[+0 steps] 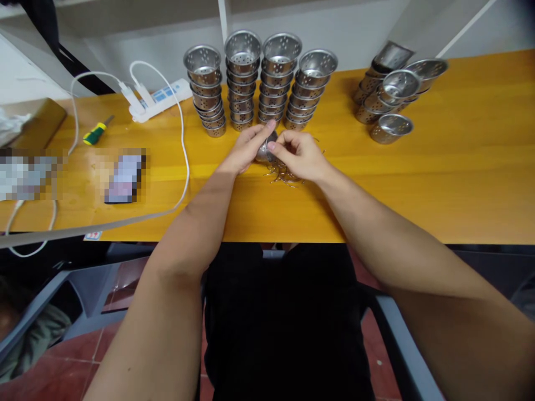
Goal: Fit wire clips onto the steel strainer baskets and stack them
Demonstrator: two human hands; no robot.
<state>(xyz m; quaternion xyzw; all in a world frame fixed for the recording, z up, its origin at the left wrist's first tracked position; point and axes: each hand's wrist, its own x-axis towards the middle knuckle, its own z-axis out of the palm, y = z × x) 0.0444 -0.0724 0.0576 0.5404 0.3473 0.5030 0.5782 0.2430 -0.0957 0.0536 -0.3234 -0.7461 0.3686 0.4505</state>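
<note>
My left hand (247, 147) is closed around a small shiny metal cup (264, 151), tilted on its side just above the table, with its thumb along the top. My right hand (301, 153) is pinched against the cup's right side; whatever is between its fingertips is too small to make out. Beneath and beside the right hand lies a loose heap of thin bent wires (288, 177). Right behind my hands stand several stacks of perforated metal cups (276, 83), nested upright.
More perforated cups (390, 129) stand at the back right, some tilted. On the left are a white power strip (163, 101) with cables, a green-yellow screwdriver (95, 133) and a blurred phone (124, 179). A white cable (186, 161) curves across the wooden table (401, 206).
</note>
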